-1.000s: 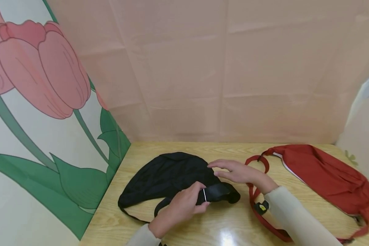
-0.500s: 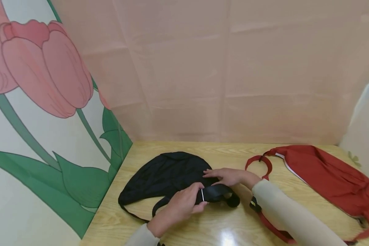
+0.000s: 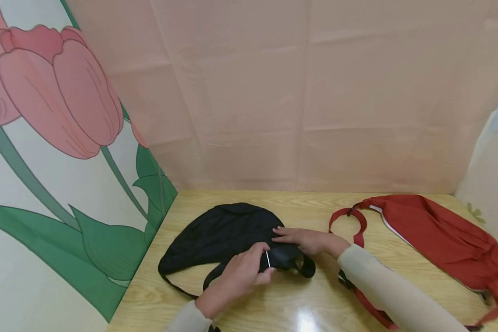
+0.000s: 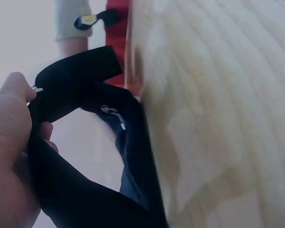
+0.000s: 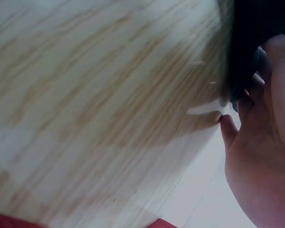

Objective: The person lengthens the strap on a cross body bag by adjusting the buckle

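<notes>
A black waist bag point(image 3: 228, 233) lies on the wooden table at centre left, its curved side towards the wall. My left hand point(image 3: 242, 272) pinches its wide black strap point(image 3: 284, 257) beside a thin white edge, holding it up in a loop in front of the bag. In the left wrist view, the bag's zipper point(image 4: 128, 166) shows beyond the strap. My right hand point(image 3: 305, 239) rests with straight fingers on the right end of the bag. Part of that hand is hidden behind the strap. From the right wrist, the little finger point(image 5: 229, 130) reaches close to the tabletop.
On the right lies a red waist bag point(image 3: 435, 240), its red strap point(image 3: 347, 212) looped towards the middle. A black buckle point(image 3: 345, 279) on that strap sits by my right sleeve point(image 3: 392, 288). A pink-beige sheet point(image 3: 249, 115) hangs behind the table point(image 3: 315, 304); a tulip-printed panel point(image 3: 70, 92) borders the left.
My right hand has come down and left from above onto the bag's right end. The left hand has shifted slightly left and up, keeping its pinch on the strap, whose loop moved too.
</notes>
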Demonstrator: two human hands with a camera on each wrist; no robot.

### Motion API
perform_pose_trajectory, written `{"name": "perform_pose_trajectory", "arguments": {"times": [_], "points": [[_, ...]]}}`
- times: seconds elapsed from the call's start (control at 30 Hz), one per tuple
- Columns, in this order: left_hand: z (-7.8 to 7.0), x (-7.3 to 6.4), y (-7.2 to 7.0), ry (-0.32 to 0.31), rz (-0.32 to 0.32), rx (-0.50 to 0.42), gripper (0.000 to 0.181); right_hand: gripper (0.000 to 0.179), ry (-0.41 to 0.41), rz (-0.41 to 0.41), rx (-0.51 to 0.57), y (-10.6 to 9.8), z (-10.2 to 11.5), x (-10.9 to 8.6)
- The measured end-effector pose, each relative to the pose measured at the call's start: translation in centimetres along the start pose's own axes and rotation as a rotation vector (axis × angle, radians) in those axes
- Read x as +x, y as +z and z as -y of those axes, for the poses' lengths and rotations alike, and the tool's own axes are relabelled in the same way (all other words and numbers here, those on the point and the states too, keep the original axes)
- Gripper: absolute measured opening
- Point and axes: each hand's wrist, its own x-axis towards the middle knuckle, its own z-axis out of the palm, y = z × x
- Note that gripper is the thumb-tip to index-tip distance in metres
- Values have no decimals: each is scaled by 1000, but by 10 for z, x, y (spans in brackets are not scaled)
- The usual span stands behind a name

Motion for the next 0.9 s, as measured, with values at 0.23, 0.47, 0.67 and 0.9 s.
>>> {"name": "perform_pose_trajectory", "arguments": {"times": [0.23,0.47,0.67,0.9], "points": [[4,4,-19,-56,-88,-130,47,73,124,-13,-9,2,-3,2],[6,6,-30,-82,-161,-226,45,49,114,0,-133,2,1,4],[7,11,-37,-91,-259,-262,43,58,37,-7,-247,2,3,6],[9,15,-34,-117,-269,-324,42,58,71,-32,-242,0,8,5]]}}
